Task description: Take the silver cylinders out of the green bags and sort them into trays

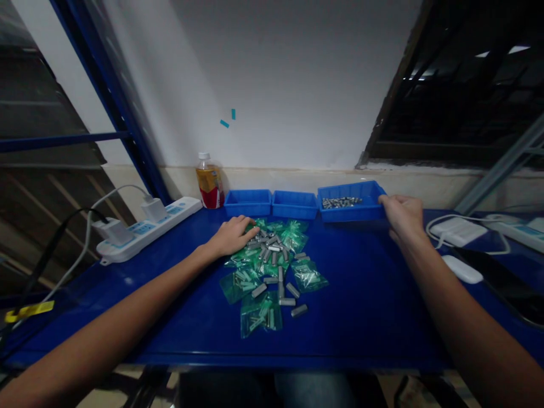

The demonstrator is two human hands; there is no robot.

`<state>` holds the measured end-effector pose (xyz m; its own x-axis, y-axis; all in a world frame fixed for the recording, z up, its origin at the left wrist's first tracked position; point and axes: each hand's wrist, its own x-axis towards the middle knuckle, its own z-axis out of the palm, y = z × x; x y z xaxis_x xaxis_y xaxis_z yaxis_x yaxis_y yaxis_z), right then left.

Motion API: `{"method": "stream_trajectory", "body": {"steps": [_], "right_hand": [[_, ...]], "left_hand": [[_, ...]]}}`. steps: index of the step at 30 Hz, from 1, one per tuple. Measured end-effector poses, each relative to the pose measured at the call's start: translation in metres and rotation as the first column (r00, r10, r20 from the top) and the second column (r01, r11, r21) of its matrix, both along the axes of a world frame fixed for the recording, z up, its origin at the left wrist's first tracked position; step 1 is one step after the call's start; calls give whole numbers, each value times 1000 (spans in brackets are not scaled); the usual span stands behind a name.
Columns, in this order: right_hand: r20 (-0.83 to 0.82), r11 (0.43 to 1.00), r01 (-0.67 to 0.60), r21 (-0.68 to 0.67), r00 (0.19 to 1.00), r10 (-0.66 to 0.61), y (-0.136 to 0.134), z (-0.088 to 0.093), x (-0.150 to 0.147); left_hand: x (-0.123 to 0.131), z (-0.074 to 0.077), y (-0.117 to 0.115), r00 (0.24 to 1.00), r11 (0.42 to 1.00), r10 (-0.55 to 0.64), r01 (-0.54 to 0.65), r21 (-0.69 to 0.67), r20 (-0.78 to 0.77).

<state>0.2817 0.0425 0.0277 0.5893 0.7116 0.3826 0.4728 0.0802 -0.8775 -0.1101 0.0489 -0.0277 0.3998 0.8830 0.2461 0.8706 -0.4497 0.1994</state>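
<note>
While the right hand grips the right end of a blue tray between thumb and fingers, that tray sits at the far side of the table, right of centre, and small metal parts lie mostly in its left and middle portion; whether its right end is raised cannot be told. Nearer and to the left is a heap of green plastic bags with pale pieces inside, and grey metal bars lie on and among them, some strewn on its near side. The left hand rests at the heap's left far edge, its fingers extended and the thumb apart, reaching over the bags.

Left of the gripped tray, two more blue trays, the middle tray and the left tray, stand in line along the wall. A bottle with a white cap is just left of them. Farther left, a white power strip holds plugs; at the right, a white rounded case lies beside a dark flat device on the blue table.
</note>
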Motion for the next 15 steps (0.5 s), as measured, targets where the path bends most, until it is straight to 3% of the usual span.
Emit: {"method": "stream_trajectory", "body": {"steps": [5, 11, 15], "right_hand": [[-12, 992, -53, 114, 998, 55, -12, 5, -51], [350, 955, -197, 220, 930, 111, -28, 18, -99], [590, 908, -283, 309, 806, 50, -31, 23, -122]], "left_hand": [[2, 4, -11, 999, 1000, 17, -16, -21, 27], [20, 16, -36, 963, 997, -22, 2, 75, 268], [45, 17, -47, 870, 1000, -11, 21, -16, 492]]}}
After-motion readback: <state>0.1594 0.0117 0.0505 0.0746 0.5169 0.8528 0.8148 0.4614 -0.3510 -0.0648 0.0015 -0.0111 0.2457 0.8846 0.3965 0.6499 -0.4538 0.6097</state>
